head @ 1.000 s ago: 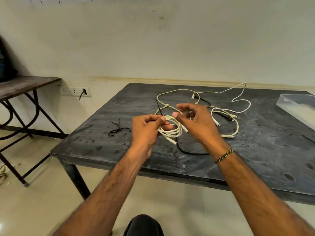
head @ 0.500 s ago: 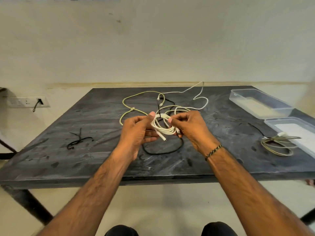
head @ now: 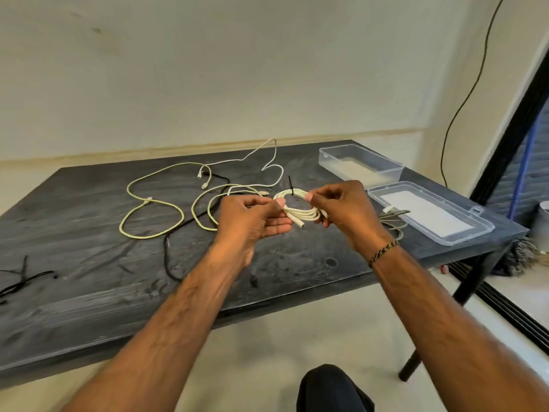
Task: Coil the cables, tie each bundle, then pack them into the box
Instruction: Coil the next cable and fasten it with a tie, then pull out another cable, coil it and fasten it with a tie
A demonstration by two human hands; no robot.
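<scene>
Above the table (head: 89, 221), both hands (head: 252, 217) (head: 341, 209) pinch the white coil (head: 300, 211)

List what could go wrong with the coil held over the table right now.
1. The black tie sits on one side of the white coil only; its tail sticks up, so the loops may spring apart if either hand loosens.
2. The left hand and right hand hold it above loose cables; its free plug end could snag them.

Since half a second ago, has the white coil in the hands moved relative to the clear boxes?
Yes. The white coil now sits nearer the clear box, rightward over the table.
</scene>
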